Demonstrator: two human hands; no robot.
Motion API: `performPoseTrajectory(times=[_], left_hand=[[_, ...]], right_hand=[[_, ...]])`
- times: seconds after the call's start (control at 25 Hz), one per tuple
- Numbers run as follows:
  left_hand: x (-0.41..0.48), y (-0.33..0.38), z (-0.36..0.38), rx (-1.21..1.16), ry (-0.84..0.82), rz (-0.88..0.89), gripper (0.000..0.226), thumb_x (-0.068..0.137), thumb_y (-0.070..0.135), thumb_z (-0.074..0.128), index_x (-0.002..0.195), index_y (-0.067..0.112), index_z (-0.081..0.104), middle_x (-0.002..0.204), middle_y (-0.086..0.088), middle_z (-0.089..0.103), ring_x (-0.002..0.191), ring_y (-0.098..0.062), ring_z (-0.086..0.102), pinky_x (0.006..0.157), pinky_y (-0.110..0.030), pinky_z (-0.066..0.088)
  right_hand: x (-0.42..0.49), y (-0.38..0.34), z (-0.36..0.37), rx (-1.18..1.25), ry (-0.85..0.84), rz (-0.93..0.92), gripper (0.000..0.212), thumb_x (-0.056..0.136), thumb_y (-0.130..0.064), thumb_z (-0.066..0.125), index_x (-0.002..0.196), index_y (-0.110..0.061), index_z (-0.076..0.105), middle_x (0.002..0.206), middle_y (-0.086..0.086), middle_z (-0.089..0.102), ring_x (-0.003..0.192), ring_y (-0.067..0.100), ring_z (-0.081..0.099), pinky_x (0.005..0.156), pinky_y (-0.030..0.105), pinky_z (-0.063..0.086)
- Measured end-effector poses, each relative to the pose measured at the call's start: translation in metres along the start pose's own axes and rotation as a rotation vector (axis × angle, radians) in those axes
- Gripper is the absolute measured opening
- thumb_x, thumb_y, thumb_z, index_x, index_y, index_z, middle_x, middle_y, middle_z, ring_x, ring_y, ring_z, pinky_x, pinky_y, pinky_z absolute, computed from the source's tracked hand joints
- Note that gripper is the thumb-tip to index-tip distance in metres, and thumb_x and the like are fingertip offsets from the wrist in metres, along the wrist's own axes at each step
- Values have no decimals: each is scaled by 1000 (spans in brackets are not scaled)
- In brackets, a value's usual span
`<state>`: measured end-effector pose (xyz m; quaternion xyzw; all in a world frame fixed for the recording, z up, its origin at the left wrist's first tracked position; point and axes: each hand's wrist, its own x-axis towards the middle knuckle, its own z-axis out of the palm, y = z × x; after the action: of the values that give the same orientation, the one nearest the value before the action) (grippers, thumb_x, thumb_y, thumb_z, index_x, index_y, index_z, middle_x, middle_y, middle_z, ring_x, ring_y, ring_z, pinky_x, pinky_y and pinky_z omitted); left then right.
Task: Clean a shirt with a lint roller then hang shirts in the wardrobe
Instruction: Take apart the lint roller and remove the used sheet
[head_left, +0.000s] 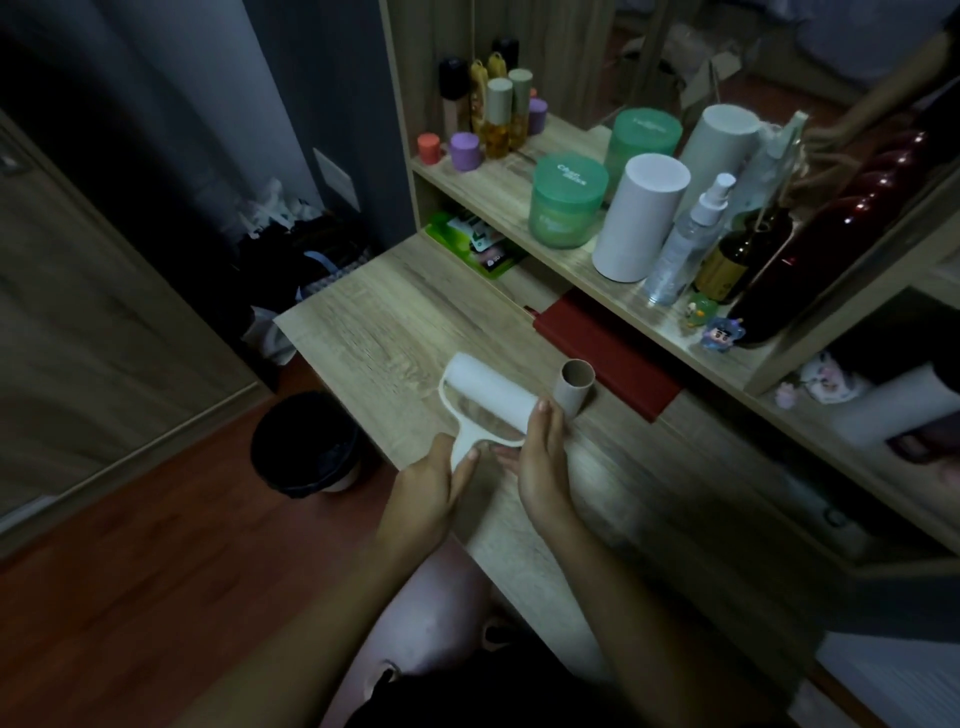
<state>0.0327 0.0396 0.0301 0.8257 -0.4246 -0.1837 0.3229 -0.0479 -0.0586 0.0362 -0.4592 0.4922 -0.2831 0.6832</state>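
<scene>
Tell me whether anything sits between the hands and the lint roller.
Nothing visible does. The left hand already grips the lint roller by its handle, and the right hand rests against the roll's end. The empty cardboard tube stands just beyond, on the desk.

Both forearms extend forward and upward from the lower frame, bare, converging over the surface. Left hand (434, 480): fingers curled closed around the lint roller (483, 402) handle, thumb laid along its upper side. Right hand (543, 457): palm turned inward, fingers extended against the roll's near end, fingertips uppermost. Wrists are near each other, hands not touching.
</scene>
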Motion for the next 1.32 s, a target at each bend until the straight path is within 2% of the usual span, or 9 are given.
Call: performPoseTrajectory(times=[0.12, 0.28, 0.44, 0.52, 0.6, 0.72, 0.92, 1.12, 1.32], left_hand=[[-10, 4, -5, -9, -50, 43, 43, 93, 52, 33, 105, 13, 45, 89, -10, 67, 83, -30, 65, 64, -32, 43], [-16, 12, -21, -163, -107, 58, 64, 82, 66, 14, 98, 17, 52, 86, -2, 63, 81, -20, 61, 75, -36, 46], [12, 18, -53, -460, 110, -157, 26, 95, 43, 40, 105, 26, 57, 98, 2, 64, 88, -14, 66, 77, -33, 54], [21, 21, -67, -502, 52, -100, 30, 93, 30, 52, 121, 21, 55, 116, 4, 59, 99, -11, 62, 79, -25, 53], [23, 21, -73, -514, -19, -53, 35, 88, 25, 61, 123, 19, 57, 120, 4, 57, 102, -11, 61, 78, -17, 51], [18, 19, -74, -594, -51, -50, 33, 84, 21, 68, 116, 19, 60, 114, -3, 61, 97, -16, 61, 76, -16, 51], [16, 29, -79, -589, 12, -10, 24, 78, 25, 74, 99, 26, 62, 98, -2, 63, 83, -4, 59, 69, -15, 50], [14, 30, -85, -665, -65, 11, 32, 63, 44, 75, 90, 32, 63, 88, -7, 59, 80, -16, 57, 76, -39, 53], [7, 34, -86, -755, -122, 0, 31, 62, 43, 76, 85, 31, 59, 84, -11, 52, 79, -21, 56, 72, -36, 46]], right_hand=[[-9, -7, 8, -5, 95, -60, 42, 98, -41, 31, 134, -22, 38, 115, 0, 49, 105, 21, 56, 86, 38, 52], [-12, -21, 9, -11, 140, -145, 19, 99, -31, 35, 111, -23, 47, 98, -7, 53, 90, 10, 54, 74, 20, 45], [-14, -33, -1, -171, 77, -250, 14, 99, -27, 36, 103, -23, 49, 94, -13, 54, 86, 1, 54, 66, 13, 44], [-18, -37, -3, -235, 39, -318, 12, 99, -26, 37, 98, -25, 49, 91, -15, 54, 86, 1, 55, 67, 15, 47], [-22, -39, -4, -277, 28, -364, 11, 98, -26, 37, 98, -25, 48, 91, -15, 53, 87, 1, 55, 70, 19, 48], [-27, -43, -6, -278, 12, -377, 11, 98, -26, 37, 98, -25, 48, 93, -17, 52, 88, 1, 54, 69, 20, 47], [-33, -52, -9, -260, 14, -373, 12, 99, -25, 35, 99, -26, 47, 94, -15, 50, 86, 0, 53, 64, 16, 47], [-41, -56, -13, -213, -21, -374, 16, 100, -26, 34, 98, -31, 48, 96, -13, 50, 89, 4, 54, 60, 10, 48], [-48, -59, -15, -250, -35, -414, 21, 100, -27, 33, 90, -39, 47, 96, -16, 50, 90, 2, 54, 66, 15, 49]])
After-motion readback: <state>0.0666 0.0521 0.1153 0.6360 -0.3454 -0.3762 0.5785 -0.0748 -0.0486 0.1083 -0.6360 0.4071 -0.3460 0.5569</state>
